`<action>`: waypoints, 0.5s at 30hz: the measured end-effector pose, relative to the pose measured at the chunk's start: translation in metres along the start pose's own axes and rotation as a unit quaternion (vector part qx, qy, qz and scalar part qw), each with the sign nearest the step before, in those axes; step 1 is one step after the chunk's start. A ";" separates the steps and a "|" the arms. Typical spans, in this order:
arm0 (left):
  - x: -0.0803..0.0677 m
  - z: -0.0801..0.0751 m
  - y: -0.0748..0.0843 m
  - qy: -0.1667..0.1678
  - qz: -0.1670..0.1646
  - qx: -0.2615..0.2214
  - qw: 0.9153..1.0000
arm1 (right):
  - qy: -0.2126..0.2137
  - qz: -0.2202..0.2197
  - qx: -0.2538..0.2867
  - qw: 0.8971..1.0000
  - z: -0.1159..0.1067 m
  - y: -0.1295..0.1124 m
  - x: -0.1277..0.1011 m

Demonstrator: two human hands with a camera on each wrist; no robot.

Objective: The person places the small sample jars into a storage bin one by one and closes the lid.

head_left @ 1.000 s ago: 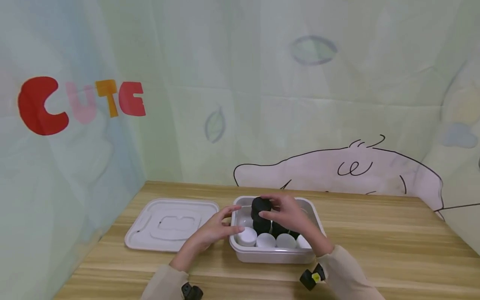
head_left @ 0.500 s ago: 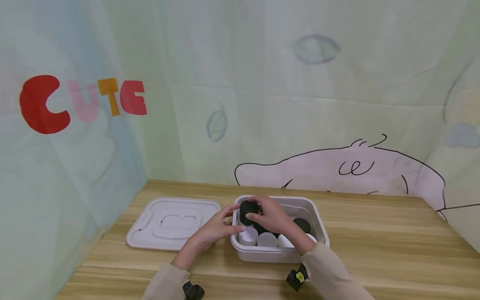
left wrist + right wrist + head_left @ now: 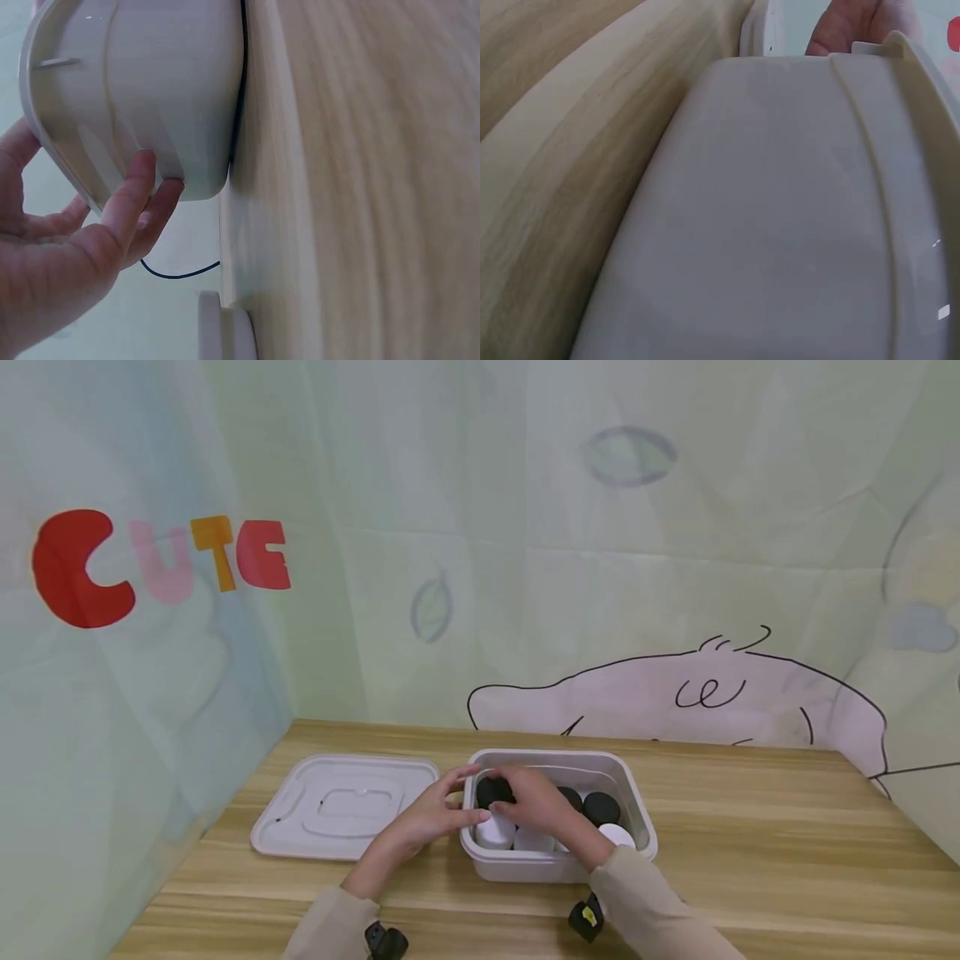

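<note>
A pale plastic box [image 3: 551, 869] stands on the table with black and white cylinders inside. My right hand [image 3: 536, 800] reaches over the front edge and holds a black cylinder [image 3: 493, 792], low in the back left corner. In front of it, a white cylinder [image 3: 495, 832] begins the front row, which my right hand and forearm partly cover. My left hand [image 3: 426, 817] holds the box at its left side. The left wrist view shows fingertips [image 3: 139, 166] pressed on the outer wall. In the right wrist view the box wall [image 3: 757, 202] fills most of the picture and hides the right hand.
The box's pale lid [image 3: 281, 839] lies flat on the table [image 3: 750, 835], left of the box. More black cylinders [image 3: 602, 809] stand towards the right inside. A printed cloth [image 3: 375, 610] hangs behind and to the left.
My right hand has carried the black cylinder left and lowered it into the box's back left corner. Black cylinders on the right have come into view. The left hand keeps its place.
</note>
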State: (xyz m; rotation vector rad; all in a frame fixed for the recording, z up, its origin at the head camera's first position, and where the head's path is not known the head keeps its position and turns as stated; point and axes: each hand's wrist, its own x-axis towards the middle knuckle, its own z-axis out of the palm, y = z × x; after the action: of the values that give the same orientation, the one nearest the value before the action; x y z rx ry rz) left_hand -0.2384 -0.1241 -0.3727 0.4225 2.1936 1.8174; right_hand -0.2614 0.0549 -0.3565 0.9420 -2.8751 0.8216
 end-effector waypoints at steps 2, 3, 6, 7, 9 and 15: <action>0.000 0.000 0.000 0.000 0.001 0.000 1.000 | 0.000 -0.006 -0.010 1.000 0.001 0.000 0.000; 0.000 0.000 0.000 0.000 0.001 -0.001 1.000 | 0.001 -0.009 -0.013 1.000 0.001 0.000 0.001; 0.000 0.000 0.000 -0.001 0.003 -0.001 1.000 | 0.000 -0.012 -0.015 1.000 0.002 0.001 0.001; 0.001 0.000 0.000 -0.001 0.003 -0.002 1.000 | 0.000 -0.012 -0.013 1.000 0.002 0.001 0.001; 0.001 0.000 0.000 0.000 0.001 -0.001 1.000 | 0.002 -0.011 -0.009 1.000 0.001 0.001 0.001; 0.000 0.000 0.001 -0.001 -0.003 0.001 1.000 | 0.002 0.003 -0.012 1.000 -0.001 0.001 -0.002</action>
State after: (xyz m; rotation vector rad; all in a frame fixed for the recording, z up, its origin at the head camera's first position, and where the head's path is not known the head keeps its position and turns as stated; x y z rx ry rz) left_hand -0.2381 -0.1240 -0.3720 0.4189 2.1937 1.8104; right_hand -0.2606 0.0577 -0.3562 0.9287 -2.8801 0.7852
